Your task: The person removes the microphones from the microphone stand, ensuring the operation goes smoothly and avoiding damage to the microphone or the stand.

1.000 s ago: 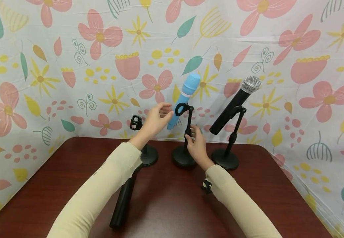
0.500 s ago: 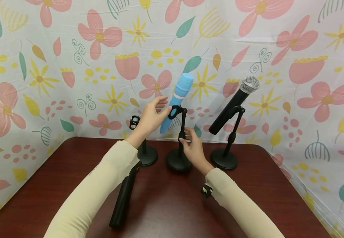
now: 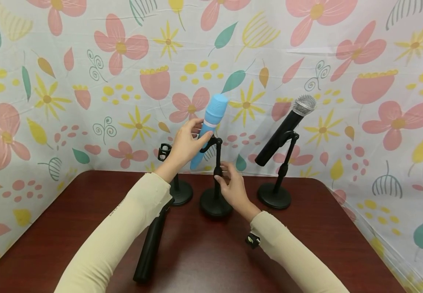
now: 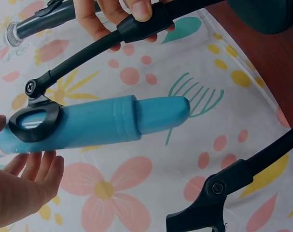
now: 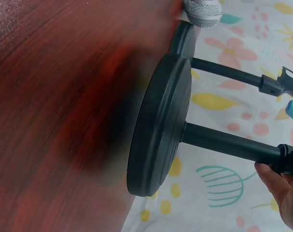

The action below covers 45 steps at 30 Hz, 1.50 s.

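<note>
A light blue microphone [image 3: 216, 109] leans tilted in the clip of the middle black microphone stand [image 3: 216, 205]. My left hand [image 3: 186, 143] holds the microphone's body near the clip, thumb on one side and fingers on the other, as the left wrist view shows. Lower down, my right hand [image 3: 235, 188] grips the collar of the stand's pole. In the right wrist view the stand's round base [image 5: 160, 125] appears close up; whether it fully touches the table cannot be told. Part of the clip is hidden behind my left thumb in the head view.
To the right, another stand [image 3: 274, 196] bears a black microphone [image 3: 281, 132] with a silver head. A third stand [image 3: 182, 192] with a bare clip is partly behind my left arm. A black microphone [image 3: 150, 252] lies on the dark red table [image 3: 204, 260]. Flowered cloth [image 3: 123, 93] hangs behind.
The middle stand and blue microphone have moved left and slightly toward me with my right hand. My left hand, earlier just beside the microphone, now has its fingers round it.
</note>
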Each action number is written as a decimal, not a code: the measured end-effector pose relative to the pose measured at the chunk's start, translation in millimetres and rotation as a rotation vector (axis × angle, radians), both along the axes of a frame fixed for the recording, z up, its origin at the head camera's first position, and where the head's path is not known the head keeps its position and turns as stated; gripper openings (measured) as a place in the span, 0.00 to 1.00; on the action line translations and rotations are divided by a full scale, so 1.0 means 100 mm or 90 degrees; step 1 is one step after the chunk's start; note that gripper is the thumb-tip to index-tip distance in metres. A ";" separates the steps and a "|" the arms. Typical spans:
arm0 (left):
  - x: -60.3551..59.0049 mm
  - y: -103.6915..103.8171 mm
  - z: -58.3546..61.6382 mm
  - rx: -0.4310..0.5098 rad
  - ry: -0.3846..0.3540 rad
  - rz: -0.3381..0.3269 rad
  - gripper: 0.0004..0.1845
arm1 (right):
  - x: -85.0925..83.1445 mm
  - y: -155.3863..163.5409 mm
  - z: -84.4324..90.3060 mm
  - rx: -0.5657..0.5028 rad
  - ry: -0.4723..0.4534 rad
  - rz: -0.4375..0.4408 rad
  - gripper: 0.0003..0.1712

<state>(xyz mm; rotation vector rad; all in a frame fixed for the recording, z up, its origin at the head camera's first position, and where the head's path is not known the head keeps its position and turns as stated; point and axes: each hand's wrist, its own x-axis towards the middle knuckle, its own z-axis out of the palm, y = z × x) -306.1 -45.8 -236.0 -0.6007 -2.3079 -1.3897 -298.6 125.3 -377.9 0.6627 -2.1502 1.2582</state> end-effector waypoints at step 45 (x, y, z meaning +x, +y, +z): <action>0.10 0.00 0.05 0.057 0.002 0.036 0.21 | 0.07 -0.03 -0.06 0.025 -0.003 0.019 0.23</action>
